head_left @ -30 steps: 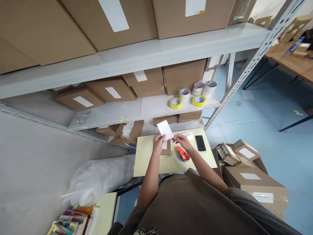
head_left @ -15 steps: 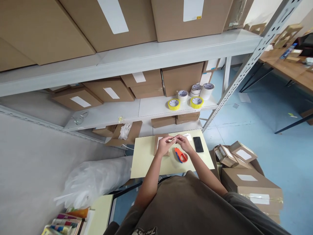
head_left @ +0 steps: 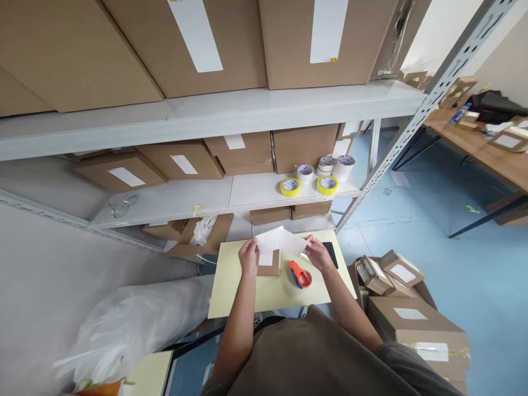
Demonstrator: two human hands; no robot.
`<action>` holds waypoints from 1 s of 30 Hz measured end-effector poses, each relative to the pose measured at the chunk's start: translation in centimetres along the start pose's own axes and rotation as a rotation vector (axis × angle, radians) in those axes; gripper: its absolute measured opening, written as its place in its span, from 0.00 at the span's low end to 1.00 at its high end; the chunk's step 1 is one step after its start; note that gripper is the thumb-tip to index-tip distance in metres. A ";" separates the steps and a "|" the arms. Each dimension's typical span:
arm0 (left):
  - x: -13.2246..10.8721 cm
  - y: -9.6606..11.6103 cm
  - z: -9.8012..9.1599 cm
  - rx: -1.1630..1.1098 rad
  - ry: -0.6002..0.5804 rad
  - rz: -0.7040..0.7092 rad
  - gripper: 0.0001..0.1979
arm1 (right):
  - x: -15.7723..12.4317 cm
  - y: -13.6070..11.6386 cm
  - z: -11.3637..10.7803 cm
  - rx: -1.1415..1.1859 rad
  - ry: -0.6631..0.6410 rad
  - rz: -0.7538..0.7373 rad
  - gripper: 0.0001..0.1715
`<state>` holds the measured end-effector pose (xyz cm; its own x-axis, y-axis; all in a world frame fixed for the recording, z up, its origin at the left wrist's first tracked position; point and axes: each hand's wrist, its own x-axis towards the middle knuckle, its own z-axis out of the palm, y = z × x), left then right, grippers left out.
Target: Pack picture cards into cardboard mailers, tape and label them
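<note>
A creased white sheet of paper [head_left: 280, 241] is stretched between my two hands above the pale yellow table [head_left: 231, 297]. My left hand [head_left: 249, 256] pinches its left end, and my right hand [head_left: 317, 253] pinches the right end. Below the sheet lies a small cardboard box [head_left: 269, 269] with a white label [head_left: 266, 257], partly covered by the paper. An orange and blue tape dispenser [head_left: 300, 275] rests on the tabletop between my forearms. Just past my right hand is a black phone [head_left: 330, 254], partly hidden by that hand.
Ahead, a grey metal shelf [head_left: 206, 193] carries cartons and several tape rolls [head_left: 305, 174]. Stacked cartons [head_left: 412, 319] stand on the floor at right. A bulky translucent plastic bundle [head_left: 140, 319] lies at left. A wooden table [head_left: 487, 135] stands far right.
My hands have moved apart from being close together, and the white paper is now spread open between them. The camera view has shifted slightly.
</note>
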<state>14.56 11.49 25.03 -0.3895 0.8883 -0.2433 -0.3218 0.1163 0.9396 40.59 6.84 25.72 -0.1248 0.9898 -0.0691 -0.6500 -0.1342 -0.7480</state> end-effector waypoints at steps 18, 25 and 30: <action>6.9 5.4 -18.9 0.307 0.187 0.305 0.24 | 12.0 19.4 15.9 -0.390 0.404 0.076 0.23; 7.1 9.0 -29.1 0.444 0.288 0.448 0.20 | 20.5 30.3 27.1 -0.392 0.257 0.264 0.21; 6.9 10.0 -34.2 0.455 0.373 0.422 0.20 | 23.9 33.7 31.8 -0.445 0.300 0.393 0.19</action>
<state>-20.84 3.60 24.48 -0.6962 0.6968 0.1726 0.2805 0.0427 0.9589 -8.16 24.41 19.84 -0.0340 0.8504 -0.5250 -0.2190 -0.5188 -0.8263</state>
